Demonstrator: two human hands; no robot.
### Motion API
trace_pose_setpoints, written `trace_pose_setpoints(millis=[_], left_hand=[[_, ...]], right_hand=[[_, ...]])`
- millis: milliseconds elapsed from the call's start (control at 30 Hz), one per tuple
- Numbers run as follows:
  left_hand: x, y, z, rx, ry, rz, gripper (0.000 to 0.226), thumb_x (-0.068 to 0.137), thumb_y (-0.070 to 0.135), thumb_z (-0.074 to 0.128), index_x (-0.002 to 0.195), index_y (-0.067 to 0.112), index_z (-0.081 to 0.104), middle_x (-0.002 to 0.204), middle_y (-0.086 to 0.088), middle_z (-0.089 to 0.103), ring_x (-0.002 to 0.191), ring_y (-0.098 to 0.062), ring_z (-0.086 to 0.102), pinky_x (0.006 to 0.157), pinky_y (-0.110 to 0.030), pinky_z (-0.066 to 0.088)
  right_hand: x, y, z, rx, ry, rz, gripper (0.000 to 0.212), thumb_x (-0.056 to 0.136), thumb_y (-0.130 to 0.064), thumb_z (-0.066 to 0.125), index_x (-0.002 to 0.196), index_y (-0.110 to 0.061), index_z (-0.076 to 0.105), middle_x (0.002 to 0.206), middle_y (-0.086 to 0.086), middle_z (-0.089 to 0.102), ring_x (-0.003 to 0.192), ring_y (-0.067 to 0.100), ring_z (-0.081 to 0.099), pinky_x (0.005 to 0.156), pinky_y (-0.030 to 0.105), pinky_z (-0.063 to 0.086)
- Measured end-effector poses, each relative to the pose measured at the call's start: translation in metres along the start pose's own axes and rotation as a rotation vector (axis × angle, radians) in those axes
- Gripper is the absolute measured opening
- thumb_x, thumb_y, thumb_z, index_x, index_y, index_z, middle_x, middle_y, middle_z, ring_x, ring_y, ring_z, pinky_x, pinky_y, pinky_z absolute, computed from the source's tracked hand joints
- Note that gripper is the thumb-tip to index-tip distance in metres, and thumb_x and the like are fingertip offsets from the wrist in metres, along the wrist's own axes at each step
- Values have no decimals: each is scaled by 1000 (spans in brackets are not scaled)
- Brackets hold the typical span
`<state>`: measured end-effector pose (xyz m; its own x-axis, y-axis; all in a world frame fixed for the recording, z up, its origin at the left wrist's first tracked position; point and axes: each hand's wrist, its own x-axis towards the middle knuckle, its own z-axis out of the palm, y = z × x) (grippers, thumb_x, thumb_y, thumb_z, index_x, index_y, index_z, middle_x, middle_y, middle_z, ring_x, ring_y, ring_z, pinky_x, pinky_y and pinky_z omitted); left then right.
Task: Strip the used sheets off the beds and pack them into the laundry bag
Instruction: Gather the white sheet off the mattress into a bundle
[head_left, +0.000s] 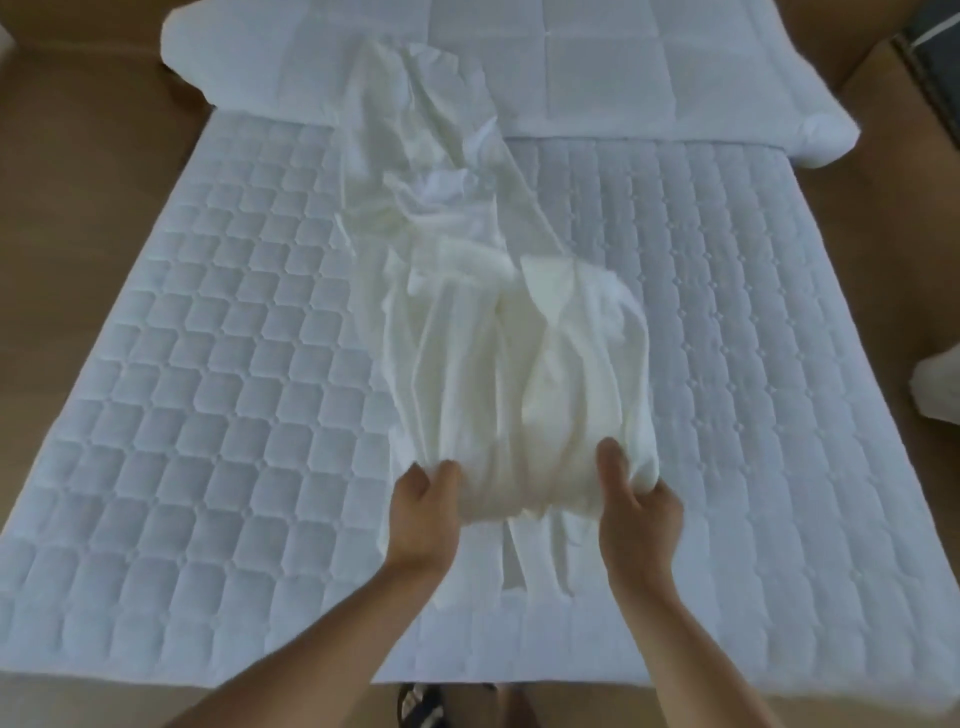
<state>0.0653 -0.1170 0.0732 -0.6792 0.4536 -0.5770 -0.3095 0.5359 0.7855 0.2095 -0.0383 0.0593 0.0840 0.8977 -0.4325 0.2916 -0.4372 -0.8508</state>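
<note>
From the head camera, a big white quilted mattress (208, 364) fills most of the view. The used sheet (498, 332) lies in a long crumpled heap down the middle of the mattress. Its far end reaches the head of the mattress, and its near end is bunched into a fat bundle close to the foot.

The left hand (423, 512) grips the left side of that bundle, with its fingers curled into the cloth. The right hand (636, 512) grips the right side the same way (its fingertips are tucked into the folds). A few loose strips of sheet hang down between the two hands onto the mattress.

A folded white quilt (597, 78) lies across the head of the mattress. Brown floor (78, 208) shows on both sides of the mattress. A dark sandal (418, 701) peeks out just below the foot of the mattress.
</note>
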Motion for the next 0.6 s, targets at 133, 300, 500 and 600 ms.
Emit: trace_pose_setpoints(millis=[133,300,500,600], left_hand=[[-12,-60,-22,194,-20,-245,54,94,59,50,68,12,44,68,-1,42,61,-16,42,59,-31,37],[29,-43,-23,500,166,30,78,77,51,71,138,15,39,135,-11,49,116,-32,52,95,-46,46],[94,-2,10,833,64,210,88,87,78,34,156,41,-7,165,2,-20,152,-29,-17,115,-67,12],[104,-48,18,792,19,-77,110,74,89,42,155,41,-15,165,-1,-23,151,-35,-19,112,-73,11]], right_hand=[[-19,70,-19,-341,-35,297,36,91,-43,68,86,-7,67,71,3,65,61,19,60,57,36,49],[-3,53,-8,-414,98,-38,58,86,-29,69,138,-17,47,130,4,54,124,29,51,97,47,47],[49,12,38,-924,-226,-291,97,81,-85,37,158,-41,-3,167,-5,-13,154,23,-16,119,63,4],[61,49,42,-996,-395,-13,114,65,-98,35,154,-47,-15,165,-6,-23,152,30,-23,112,76,5]])
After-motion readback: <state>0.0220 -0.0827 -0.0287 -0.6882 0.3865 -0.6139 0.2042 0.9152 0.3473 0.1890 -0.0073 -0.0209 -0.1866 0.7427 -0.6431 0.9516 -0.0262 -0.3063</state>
